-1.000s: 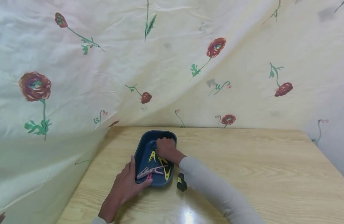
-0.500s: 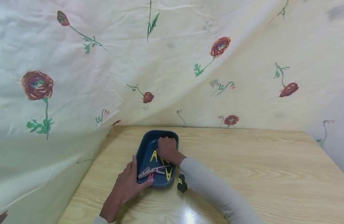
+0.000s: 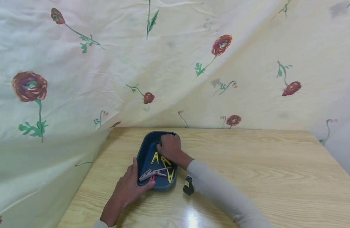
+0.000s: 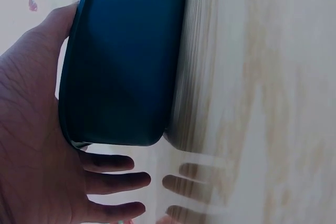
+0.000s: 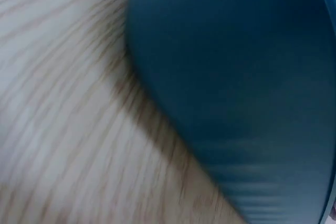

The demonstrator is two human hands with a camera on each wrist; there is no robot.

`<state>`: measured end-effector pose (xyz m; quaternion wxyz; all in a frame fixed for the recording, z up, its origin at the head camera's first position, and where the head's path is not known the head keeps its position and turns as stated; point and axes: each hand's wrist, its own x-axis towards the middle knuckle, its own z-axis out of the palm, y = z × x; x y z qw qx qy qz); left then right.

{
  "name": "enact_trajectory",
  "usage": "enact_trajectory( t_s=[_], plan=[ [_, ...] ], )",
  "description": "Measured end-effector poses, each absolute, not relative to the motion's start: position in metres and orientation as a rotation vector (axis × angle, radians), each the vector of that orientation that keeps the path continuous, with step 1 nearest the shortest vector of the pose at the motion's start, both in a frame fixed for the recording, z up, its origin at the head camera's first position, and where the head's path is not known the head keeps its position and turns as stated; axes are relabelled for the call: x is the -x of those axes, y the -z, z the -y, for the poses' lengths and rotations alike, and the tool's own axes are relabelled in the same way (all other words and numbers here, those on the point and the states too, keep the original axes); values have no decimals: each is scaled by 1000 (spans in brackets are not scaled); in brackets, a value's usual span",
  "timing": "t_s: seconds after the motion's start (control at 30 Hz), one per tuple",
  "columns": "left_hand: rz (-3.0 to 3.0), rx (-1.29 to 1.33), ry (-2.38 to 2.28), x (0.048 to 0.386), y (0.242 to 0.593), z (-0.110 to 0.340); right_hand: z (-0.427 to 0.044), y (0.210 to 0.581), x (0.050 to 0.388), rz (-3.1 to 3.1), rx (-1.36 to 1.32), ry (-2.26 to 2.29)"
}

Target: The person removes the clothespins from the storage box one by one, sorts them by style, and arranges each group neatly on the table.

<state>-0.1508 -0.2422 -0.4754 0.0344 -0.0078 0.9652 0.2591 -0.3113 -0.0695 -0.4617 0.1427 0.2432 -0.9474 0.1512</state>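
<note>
My left hand (image 3: 127, 187), fingers straight, touches the blue tray (image 3: 164, 186) at eight o'clock on the wooden table (image 3: 249, 164); my right hand (image 3: 169, 146) curls inside at one, blocking that corner, its hold impossible to tell. Yellow clips (image 3: 155, 154) lie from center to five, lilac clips (image 3: 154, 173) near six; floral cloth (image 3: 169, 69) hangs beyond twelve.

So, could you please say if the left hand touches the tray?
Touching: the left wrist view shows the left hand meeting the tray at its rim.
</note>
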Motion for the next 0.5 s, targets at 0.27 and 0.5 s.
enact_trajectory(
  t_s=[0.27, 0.5],
  plan=[
    [-2954, 35, -802, 148, 475, 241, 55, 461, 307, 2640, -683, -541],
    [-2947, 33, -804, 146, 474, 240, 39, 462, 303, 2482, -695, -698]
  ],
)
